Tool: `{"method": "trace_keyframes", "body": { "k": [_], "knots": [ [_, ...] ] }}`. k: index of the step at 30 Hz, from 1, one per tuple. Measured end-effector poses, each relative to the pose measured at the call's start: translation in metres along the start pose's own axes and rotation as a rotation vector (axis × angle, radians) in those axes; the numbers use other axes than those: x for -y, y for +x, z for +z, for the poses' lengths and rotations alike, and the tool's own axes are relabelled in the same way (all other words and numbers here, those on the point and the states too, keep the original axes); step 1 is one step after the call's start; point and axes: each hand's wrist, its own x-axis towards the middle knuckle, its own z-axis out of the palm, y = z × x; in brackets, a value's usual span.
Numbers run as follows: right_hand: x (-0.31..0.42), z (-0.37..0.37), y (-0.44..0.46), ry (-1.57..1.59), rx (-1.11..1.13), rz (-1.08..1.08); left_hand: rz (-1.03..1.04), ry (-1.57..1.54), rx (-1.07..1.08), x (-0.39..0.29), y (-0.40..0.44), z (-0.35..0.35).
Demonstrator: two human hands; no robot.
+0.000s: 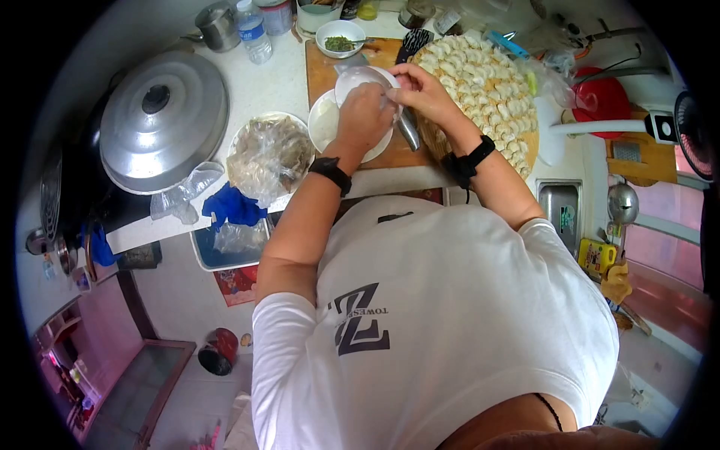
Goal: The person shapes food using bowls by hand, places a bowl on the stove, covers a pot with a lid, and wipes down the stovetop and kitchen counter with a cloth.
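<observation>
A small white bowl point(351, 79) is tilted above a larger white dish point(324, 120) on the wooden board point(322, 63). My right hand point(424, 91) grips the bowl's right rim, fingers behind and thumb in front. My left hand point(365, 118) is in front of the bowl with curled fingers close to my right thumb; what they hold, if anything, is hidden. A shiny metal handle-like piece point(409, 129) lies below my right hand. Behind, a white bowl of chopped greens point(340, 45) stands on the board. Many folded dumplings point(480, 90) cover a round tray point(531, 142) at the right.
Left of the board are a plate with crumpled plastic point(268, 154), a blue cloth point(234, 205), a large domed metal lid point(169, 120) and a water bottle point(255, 36). A sink point(559, 210) and a small fan point(693, 133) are at the right.
</observation>
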Motion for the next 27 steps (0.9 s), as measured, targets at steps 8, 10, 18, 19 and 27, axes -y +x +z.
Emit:
{"method": "trace_keyframes", "body": {
  "k": [8,10,18,19,27],
  "knots": [
    [-0.002,0.004,0.008,-0.095,-0.022,-0.136,-0.063,-0.107,0.143,0.009,-0.006,0.004],
    [-0.004,0.003,0.010,-0.113,-0.026,-0.157,-0.013,-0.094,0.159,0.014,-0.007,0.004],
    [0.005,-0.017,0.009,-0.152,-0.094,-0.132,-0.003,0.034,0.139,0.018,-0.030,-0.014],
    [0.004,-0.019,0.008,-0.154,-0.097,-0.131,-0.102,0.028,0.145,0.014,-0.028,-0.017],
    [-0.005,-0.009,-0.002,-0.072,0.004,-0.026,0.170,0.059,-0.149,0.010,0.005,-0.006]
  ]
}}
